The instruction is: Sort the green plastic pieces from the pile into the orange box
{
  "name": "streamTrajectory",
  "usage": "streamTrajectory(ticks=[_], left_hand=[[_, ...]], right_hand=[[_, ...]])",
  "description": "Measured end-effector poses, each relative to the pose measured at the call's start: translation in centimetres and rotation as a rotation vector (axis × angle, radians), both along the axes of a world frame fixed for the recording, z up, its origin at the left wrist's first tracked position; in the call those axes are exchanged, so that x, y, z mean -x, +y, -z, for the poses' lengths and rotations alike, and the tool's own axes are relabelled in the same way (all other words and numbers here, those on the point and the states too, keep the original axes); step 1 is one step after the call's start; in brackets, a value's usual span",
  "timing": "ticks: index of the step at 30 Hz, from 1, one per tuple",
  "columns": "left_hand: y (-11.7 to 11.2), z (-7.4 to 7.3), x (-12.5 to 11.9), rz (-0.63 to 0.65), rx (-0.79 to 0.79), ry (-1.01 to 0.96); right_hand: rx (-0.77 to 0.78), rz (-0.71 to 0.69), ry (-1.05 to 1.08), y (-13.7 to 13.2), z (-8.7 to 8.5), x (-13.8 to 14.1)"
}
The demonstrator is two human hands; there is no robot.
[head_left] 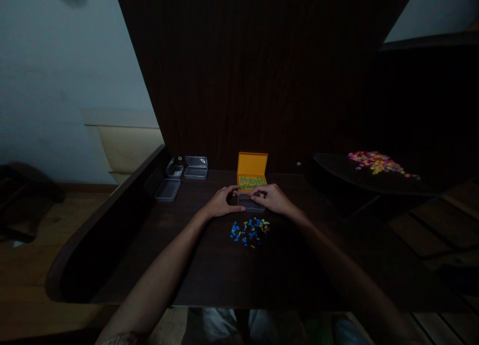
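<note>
Both my hands rest on a small clear plastic box (250, 203) in the middle of the dark table (209, 275). My left hand (221, 202) curls round the box's left end. My right hand (270, 197) lies over its right end, fingers bent on the lid. Just behind the clear box stands an open yellow box (252, 172), lid up, filled with small green pieces. In front of my hands lies a loose scatter of small blue and yellow pieces (249, 231).
Several clear plastic boxes (179, 177) sit at the table's back left corner. A heap of small multicoloured pieces (376, 162) lies on a dark surface to the right. A tall dark wooden panel (254, 70) rises behind the table.
</note>
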State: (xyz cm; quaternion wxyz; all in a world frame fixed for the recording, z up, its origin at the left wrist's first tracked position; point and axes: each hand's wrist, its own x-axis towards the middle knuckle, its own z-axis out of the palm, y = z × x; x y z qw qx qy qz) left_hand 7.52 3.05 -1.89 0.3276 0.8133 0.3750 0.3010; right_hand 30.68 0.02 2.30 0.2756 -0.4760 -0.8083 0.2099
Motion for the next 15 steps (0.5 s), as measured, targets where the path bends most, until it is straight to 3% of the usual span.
streamTrajectory(ticks=[9, 15], left_hand=[[-0.07, 0.08, -0.04, 0.002, -0.006, 0.007], [-0.09, -0.11, -0.03, 0.012, -0.016, 0.019]], right_hand=[[-0.053, -0.182, -0.072, 0.61, 0.82, 0.47], [-0.016, -0.149, -0.084, 0.53, 0.54, 0.58]])
